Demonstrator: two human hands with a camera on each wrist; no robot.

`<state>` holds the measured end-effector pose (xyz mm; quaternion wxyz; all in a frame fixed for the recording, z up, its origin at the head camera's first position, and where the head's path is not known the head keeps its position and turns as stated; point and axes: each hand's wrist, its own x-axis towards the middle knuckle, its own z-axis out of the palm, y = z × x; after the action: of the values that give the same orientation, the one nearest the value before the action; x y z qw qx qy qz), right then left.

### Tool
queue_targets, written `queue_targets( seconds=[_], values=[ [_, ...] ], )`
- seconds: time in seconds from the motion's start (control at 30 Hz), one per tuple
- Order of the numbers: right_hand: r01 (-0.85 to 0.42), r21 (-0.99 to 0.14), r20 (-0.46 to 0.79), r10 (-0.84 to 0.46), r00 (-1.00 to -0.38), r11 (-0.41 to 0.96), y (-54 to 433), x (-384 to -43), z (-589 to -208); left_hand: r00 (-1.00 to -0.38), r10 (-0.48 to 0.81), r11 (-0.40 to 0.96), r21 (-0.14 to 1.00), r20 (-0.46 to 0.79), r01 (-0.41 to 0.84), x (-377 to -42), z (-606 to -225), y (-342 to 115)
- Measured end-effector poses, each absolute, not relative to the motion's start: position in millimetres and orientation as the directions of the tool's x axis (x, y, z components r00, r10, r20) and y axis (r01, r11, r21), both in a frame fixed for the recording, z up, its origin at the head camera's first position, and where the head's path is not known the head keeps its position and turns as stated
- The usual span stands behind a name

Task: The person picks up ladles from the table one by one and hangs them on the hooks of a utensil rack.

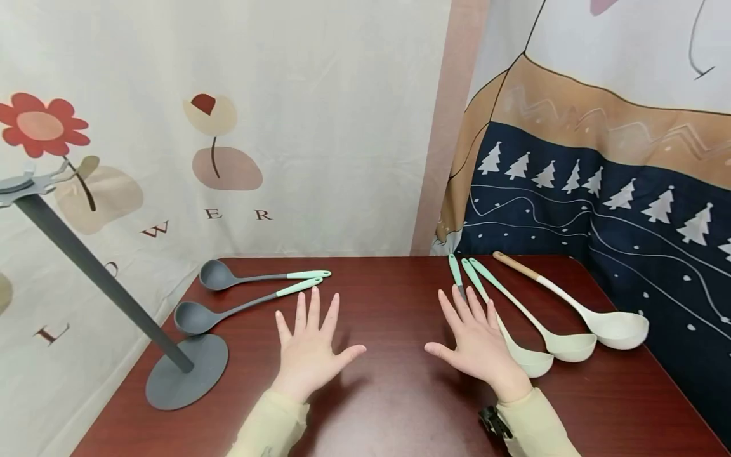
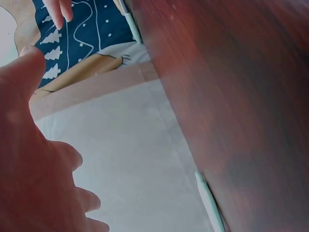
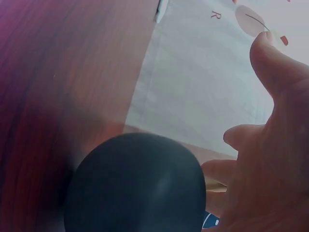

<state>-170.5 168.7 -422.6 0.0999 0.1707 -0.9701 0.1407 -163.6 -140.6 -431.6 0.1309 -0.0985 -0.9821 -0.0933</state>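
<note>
My left hand [image 1: 308, 360] hovers over the table with fingers spread, holding nothing. Just beyond its fingertips lie the mint handles of two dark grey ladles [image 1: 216, 275], whose bowls point left. My right hand [image 1: 481, 348], also spread and holding nothing, hovers over the right-hand ladles. It hides most of a grey-shafted ladle with a mint handle [image 1: 455, 270]; a dark rounded bowl [image 3: 137, 188] fills the lower right wrist view. Beside it lie two cream ladles [image 1: 571, 347] with mint handles and a larger white ladle [image 1: 619, 331] with a wooden handle.
At the left stands a grey utensil stand [image 1: 97, 274] with a round base [image 1: 165, 387] and hooked top. Printed curtains [image 1: 342, 127] hang behind and beside the dark red wooden table [image 1: 388, 393]. A black strap [image 1: 492, 422] shows at the right wrist.
</note>
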Motion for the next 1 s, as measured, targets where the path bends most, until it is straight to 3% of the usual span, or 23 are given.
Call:
queue_targets(
  seconds=[0.53,1.0],
  values=[
    [-0.39,-0.254,0.275,-0.32,-0.906,0.885,158.1,-173.0,-426.6,-0.923,0.137,0.968,0.148,0.361,0.202,-147.7,-430.4,-189.5],
    [-0.42,-0.288,0.284,-0.342,-0.896,0.86,142.9,-174.9,-426.9,-0.821,0.084,0.953,0.196,0.565,0.232,-144.7,-431.5,-223.1]
  ],
)
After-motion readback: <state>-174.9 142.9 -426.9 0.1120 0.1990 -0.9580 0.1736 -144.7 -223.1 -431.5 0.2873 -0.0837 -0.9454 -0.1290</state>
